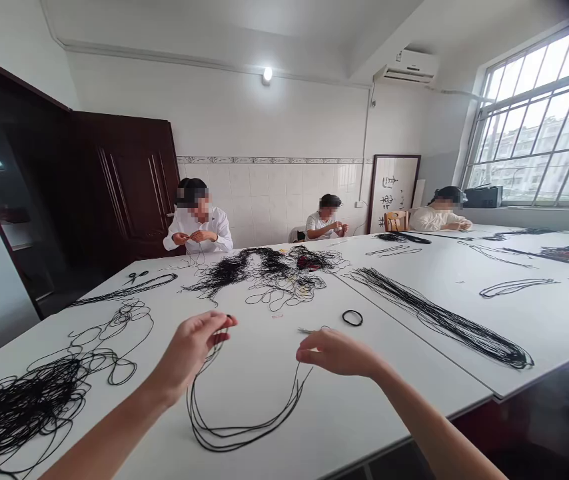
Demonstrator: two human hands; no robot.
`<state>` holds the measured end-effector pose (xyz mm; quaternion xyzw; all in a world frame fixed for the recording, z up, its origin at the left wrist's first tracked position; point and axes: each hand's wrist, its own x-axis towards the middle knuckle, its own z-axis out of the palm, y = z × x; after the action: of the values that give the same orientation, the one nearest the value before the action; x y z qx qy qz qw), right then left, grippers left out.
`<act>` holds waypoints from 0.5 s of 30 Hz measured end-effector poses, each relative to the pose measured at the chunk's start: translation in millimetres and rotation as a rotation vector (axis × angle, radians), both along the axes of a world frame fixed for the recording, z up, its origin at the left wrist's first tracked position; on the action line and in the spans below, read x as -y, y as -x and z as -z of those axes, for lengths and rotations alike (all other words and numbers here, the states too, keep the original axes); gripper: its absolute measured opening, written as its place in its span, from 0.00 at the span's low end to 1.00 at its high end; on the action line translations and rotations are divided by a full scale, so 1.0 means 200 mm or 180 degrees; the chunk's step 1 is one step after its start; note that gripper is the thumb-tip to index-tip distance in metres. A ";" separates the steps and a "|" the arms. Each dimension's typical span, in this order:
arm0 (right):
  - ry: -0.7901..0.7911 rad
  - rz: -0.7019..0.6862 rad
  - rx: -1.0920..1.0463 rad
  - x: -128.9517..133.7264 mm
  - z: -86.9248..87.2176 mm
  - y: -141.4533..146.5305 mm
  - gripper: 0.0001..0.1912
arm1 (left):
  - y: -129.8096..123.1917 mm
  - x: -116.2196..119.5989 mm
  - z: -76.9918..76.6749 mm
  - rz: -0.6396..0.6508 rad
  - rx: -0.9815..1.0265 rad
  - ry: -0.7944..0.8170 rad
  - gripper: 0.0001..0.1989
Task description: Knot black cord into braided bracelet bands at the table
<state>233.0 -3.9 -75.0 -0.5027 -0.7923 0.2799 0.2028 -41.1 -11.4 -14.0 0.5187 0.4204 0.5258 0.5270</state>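
Note:
Several thin black cords (244, 432) hang in a loose U between my two hands, above the white table. My left hand (197, 347) is closed, with thumb and fingers pinching one end of the cords; a small dark bit shows at its fingertips. My right hand (337, 352) pinches the other end, its fingers bent and the wrist arched. Just behind the right fingers a small metallic item (307, 330) lies partly hidden; its kind I cannot make out. A small black cord ring (352, 318) rests on the table beyond my right hand.
On the white table (404, 393) lie a tangled black cord pile (19, 400) at left, a larger heap (264, 267) in the middle, and a straight cord bundle (444, 313) at right. Scissors (137, 276) lie far left. Three people (199, 220) sit along the far side.

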 end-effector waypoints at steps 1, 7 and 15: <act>-0.0143 0.0109 -0.0176 0.03 -0.03 0.02 0.27 | -0.06 0.03 0.01 0.0189 -0.0149 -0.0030 0.10; -0.0059 -0.0665 -0.1515 0.13 -0.07 0.19 0.27 | -0.27 0.15 0.03 0.0823 -0.0674 -0.0683 0.12; 0.0235 -0.0953 -0.2542 0.16 -0.07 0.29 0.24 | -0.28 0.16 0.04 0.0984 0.0129 -0.0425 0.12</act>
<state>175.0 -36.5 -61.8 -0.2412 -0.7053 0.5071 0.4327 14.9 -43.6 -21.5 0.6003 0.2889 0.4757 0.5743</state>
